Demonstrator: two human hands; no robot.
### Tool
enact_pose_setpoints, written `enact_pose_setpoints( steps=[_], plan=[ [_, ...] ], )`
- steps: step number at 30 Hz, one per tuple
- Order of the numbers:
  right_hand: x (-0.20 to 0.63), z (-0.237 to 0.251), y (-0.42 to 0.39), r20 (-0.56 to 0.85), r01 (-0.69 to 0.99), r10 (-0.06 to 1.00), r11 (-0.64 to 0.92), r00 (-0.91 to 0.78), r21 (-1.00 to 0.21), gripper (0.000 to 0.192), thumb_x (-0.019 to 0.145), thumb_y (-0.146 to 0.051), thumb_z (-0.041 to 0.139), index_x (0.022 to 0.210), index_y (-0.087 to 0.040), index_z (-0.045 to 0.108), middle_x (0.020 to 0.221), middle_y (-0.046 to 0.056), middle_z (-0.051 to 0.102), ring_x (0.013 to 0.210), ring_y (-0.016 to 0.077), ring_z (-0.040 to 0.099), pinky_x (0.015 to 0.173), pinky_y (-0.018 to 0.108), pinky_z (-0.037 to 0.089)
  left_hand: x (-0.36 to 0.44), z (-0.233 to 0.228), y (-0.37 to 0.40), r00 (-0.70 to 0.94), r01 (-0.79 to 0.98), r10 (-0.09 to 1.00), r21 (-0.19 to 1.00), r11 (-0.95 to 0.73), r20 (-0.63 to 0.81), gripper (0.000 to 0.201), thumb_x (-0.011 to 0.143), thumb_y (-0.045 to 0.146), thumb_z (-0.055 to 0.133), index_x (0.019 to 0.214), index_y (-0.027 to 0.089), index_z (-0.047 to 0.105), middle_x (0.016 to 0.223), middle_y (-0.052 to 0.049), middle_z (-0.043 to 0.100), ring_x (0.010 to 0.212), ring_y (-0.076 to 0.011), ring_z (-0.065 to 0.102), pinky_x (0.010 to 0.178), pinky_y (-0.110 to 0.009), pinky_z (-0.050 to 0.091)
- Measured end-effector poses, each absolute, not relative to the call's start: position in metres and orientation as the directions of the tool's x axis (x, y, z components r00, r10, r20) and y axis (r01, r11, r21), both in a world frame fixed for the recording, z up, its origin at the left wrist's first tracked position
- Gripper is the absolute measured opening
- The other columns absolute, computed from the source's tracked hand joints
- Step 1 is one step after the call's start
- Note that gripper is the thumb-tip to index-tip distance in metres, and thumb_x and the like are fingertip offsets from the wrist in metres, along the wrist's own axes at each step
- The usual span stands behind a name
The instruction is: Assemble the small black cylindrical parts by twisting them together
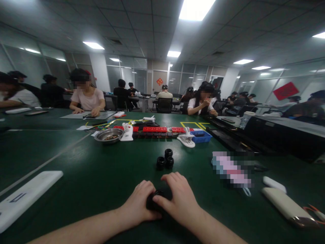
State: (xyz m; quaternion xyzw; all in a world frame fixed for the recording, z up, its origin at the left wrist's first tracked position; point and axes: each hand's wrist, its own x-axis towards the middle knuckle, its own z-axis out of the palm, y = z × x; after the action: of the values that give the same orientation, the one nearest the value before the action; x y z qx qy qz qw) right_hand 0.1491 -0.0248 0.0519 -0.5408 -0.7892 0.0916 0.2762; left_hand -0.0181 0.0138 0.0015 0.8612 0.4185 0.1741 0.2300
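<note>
My left hand (139, 201) is closed around a black tyre-like round piece (151, 200), of which only a part shows between the fingers. My right hand (179, 196) is beside it, with its fingers spread and raised and its thumb reaching to the top of that piece. Just beyond the hands, several matching black round pieces (160, 162) with ribbed sides stand grouped on the green table (106, 183).
A metal bowl (108, 135) of small parts, red strips (154, 129), a white clamp (187, 138) and a blue tray (201, 136) line the table's middle. A white slab (27, 200) lies left; a beige power bank (288, 206) lies right. Co-workers sit opposite.
</note>
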Motion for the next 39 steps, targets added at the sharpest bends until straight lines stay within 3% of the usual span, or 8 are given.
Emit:
enact_pose_setpoints(
  steps=[6,9,18,22,25,33,36,39],
  plan=[
    [0.143,0.053,-0.028,0.216,0.79,0.885,0.466,-0.412,-0.4,0.016,0.069,-0.024,0.061,0.084,-0.019,0.058,0.084,0.002,0.059,0.083,0.0196,0.049,0.077,0.032,0.037,-0.015,0.011,0.01,0.594,0.648,0.801,0.545,-0.532,0.074,0.03,0.059,0.034,0.069,0.077,0.019,0.05,0.082,0.0,0.048,0.078,-0.0195,0.044,0.068,-0.03,0.036],
    [0.148,0.06,-0.032,0.211,0.672,0.83,0.546,-0.517,-0.5,0.041,0.065,-0.011,0.056,0.105,-0.019,0.053,0.099,0.003,0.058,0.092,0.0185,0.049,0.084,0.03,0.036,-0.016,0.013,0.01,0.599,0.637,0.798,0.56,-0.53,0.074,0.032,0.06,0.034,0.068,0.081,0.019,0.05,0.085,-0.001,0.049,0.08,-0.0204,0.044,0.071,-0.031,0.037],
    [0.145,0.051,-0.027,0.285,0.798,0.889,0.45,-0.358,-0.401,0.037,0.066,-0.045,0.068,0.088,-0.018,0.057,0.087,0.004,0.058,0.085,0.0213,0.05,0.076,0.034,0.038,-0.017,0.004,0.011,0.595,0.642,0.795,0.527,-0.557,0.116,0.032,0.058,0.035,0.069,0.075,0.019,0.047,0.081,0.0,0.048,0.077,-0.0197,0.045,0.066,-0.029,0.037],
    [0.143,0.05,-0.028,0.26,0.76,0.863,0.504,-0.433,-0.411,0.023,0.069,-0.027,0.065,0.089,-0.018,0.058,0.087,0.003,0.061,0.084,0.02,0.051,0.078,0.032,0.038,-0.015,0.007,0.01,0.597,0.64,0.795,0.534,-0.553,0.108,0.028,0.058,0.027,0.066,0.078,0.019,0.048,0.082,0.0,0.049,0.077,-0.0198,0.045,0.069,-0.03,0.038],
    [0.146,0.055,-0.032,0.27,0.662,0.809,0.584,-0.522,-0.469,0.04,0.066,-0.013,0.059,0.106,-0.017,0.053,0.098,0.004,0.061,0.091,0.019,0.052,0.085,0.031,0.036,-0.016,0.01,0.01,0.607,0.62,0.79,0.567,-0.543,0.093,0.028,0.06,0.026,0.064,0.082,0.019,0.048,0.087,-0.002,0.05,0.082,-0.021,0.046,0.074,-0.032,0.039],
    [0.145,0.053,-0.03,0.306,0.744,0.876,0.479,-0.372,-0.467,0.049,0.067,-0.039,0.067,0.108,-0.016,0.052,0.099,0.007,0.059,0.092,0.0235,0.05,0.083,0.037,0.038,-0.016,0.01,0.009,0.592,0.642,0.799,0.537,-0.548,0.106,0.028,0.061,0.032,0.065,0.079,0.019,0.048,0.083,-0.002,0.05,0.078,-0.0209,0.046,0.068,-0.031,0.04],
    [0.144,0.052,-0.03,0.292,0.737,0.867,0.498,-0.405,-0.458,0.033,0.071,-0.026,0.063,0.101,-0.017,0.054,0.096,0.006,0.06,0.09,0.0215,0.051,0.083,0.035,0.038,-0.016,0.011,0.008,0.601,0.629,0.793,0.55,-0.549,0.103,0.029,0.059,0.029,0.066,0.082,0.019,0.051,0.087,-0.002,0.051,0.082,-0.0214,0.047,0.072,-0.032,0.04],
    [0.147,0.057,-0.033,0.296,0.646,0.816,0.576,-0.497,-0.501,0.04,0.068,-0.012,0.056,0.107,-0.018,0.051,0.102,0.005,0.059,0.096,0.0195,0.05,0.088,0.033,0.036,-0.017,0.011,0.008,0.618,0.603,0.781,0.581,-0.547,0.094,0.034,0.06,0.028,0.065,0.091,0.02,0.052,0.093,-0.002,0.051,0.086,-0.022,0.047,0.075,-0.033,0.04]
  ],
)
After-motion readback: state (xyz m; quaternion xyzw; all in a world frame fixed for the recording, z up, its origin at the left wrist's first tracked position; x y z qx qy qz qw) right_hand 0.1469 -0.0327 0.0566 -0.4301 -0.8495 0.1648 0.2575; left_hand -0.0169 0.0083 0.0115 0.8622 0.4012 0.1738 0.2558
